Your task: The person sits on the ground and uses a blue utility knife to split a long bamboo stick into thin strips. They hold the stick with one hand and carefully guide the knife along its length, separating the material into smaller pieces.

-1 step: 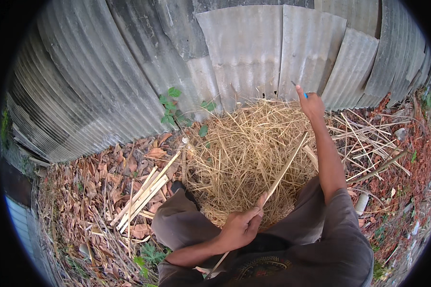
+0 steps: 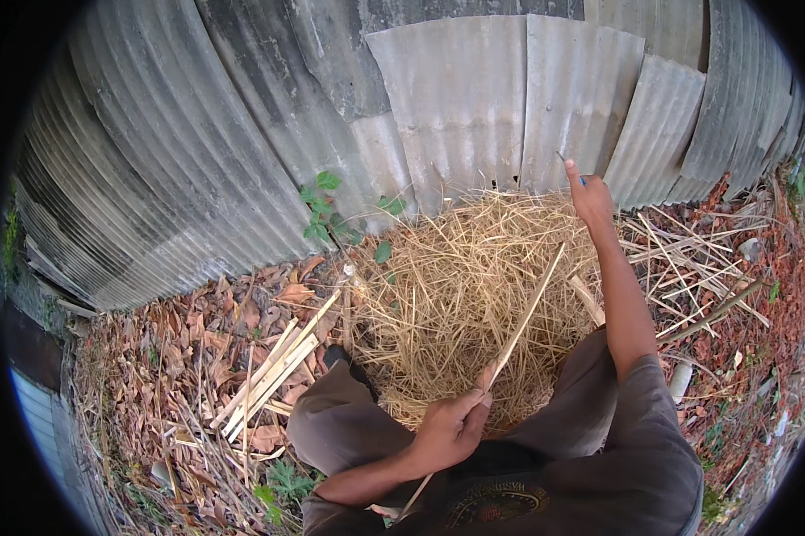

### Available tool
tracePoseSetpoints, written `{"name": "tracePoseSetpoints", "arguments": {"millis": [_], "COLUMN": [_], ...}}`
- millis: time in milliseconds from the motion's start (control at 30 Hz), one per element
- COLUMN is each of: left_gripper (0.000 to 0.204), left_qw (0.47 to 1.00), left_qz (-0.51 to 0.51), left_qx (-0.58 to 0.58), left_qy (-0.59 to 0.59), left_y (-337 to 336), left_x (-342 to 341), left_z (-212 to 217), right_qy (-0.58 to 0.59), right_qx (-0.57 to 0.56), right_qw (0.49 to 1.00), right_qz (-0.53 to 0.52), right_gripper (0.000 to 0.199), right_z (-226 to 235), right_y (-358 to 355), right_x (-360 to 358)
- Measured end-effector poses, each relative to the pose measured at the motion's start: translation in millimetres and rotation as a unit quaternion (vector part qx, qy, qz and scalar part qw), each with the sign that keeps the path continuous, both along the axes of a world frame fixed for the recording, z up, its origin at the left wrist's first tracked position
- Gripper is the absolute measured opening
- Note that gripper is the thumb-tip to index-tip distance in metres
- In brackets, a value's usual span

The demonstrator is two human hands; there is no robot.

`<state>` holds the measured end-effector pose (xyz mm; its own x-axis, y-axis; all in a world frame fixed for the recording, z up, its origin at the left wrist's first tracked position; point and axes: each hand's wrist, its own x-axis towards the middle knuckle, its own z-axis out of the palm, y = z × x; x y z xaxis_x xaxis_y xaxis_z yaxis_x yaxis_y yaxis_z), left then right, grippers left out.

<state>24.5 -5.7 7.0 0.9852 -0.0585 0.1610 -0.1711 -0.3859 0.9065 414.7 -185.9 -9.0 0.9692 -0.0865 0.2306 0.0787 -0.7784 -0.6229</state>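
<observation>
In the head view, the landmark is a heap of straw-coloured shavings piled on the ground outdoors. Right behind the heap stands a wall of overlapping corrugated sheets, grey and weathered, running past it on both sides. A green leafy plant grows at the wall's foot, at the heap's far left corner. Left of the heap, the ground is covered with dry brown leaves, and a loose bundle of pale split strips lies on them. Right of the heap are scattered thin sticks, with a whitish cylinder nearer the person and reddish-brown litter farther out.

The person's bent legs frame the heap's near end. There, the left hand has its grip closed around a long narrow strip, which slants up over the heap, its lower end running back beside the person's body. The right hand reaches out at the heap's far right edge, its grip closed on a blue-handled tool, thumb pointing along it, thin tip toward the wall.
</observation>
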Motion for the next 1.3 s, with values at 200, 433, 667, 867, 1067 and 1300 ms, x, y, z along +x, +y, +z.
{"name": "tracePoseSetpoints", "arguments": {"millis": [200, 433, 667, 867, 1067, 1300], "left_gripper": [0.041, 0.042, 0.033, 0.039, 0.040, 0.039], "left_qw": [0.969, 0.954, 0.941, 0.940, 0.929, 0.934], "left_qz": [0.156, 0.113, 0.135, 0.056, 0.081, 0.126], "left_qx": [-0.188, -0.248, -0.288, -0.284, -0.337, -0.302], "left_qy": [0.034, 0.125, 0.112, 0.183, 0.128, 0.144], "left_y": [44.2, 22.5, 19.5, 9.4, 25.5, 19.2], "left_x": [19.2, 21.2, 32.4, 19.1, 20.2, 27.3], "left_z": [-23.3, -3.5, -4.8, -10.0, -11.0, -7.2], "right_qy": [-0.005, -0.160, -0.265, -0.006, -0.035, -0.189], "right_qx": [-0.002, -0.140, -0.115, -0.147, -0.039, -0.106], "right_qw": [0.973, 0.868, 0.864, 0.969, 0.963, 0.883], "right_qz": [0.232, 0.449, 0.412, 0.199, 0.265, 0.416], "right_gripper": [0.078, 0.070, 0.077, 0.079, 0.072, 0.068], "right_z": [14.2, 8.7, -9.6, -1.1, 5.3, 6.1], "right_y": [19.9, 59.6, 74.1, 49.8, 46.8, 72.7], "right_x": [-92.0, -170.1, -146.4, -80.1, -114.6, -160.6]}}
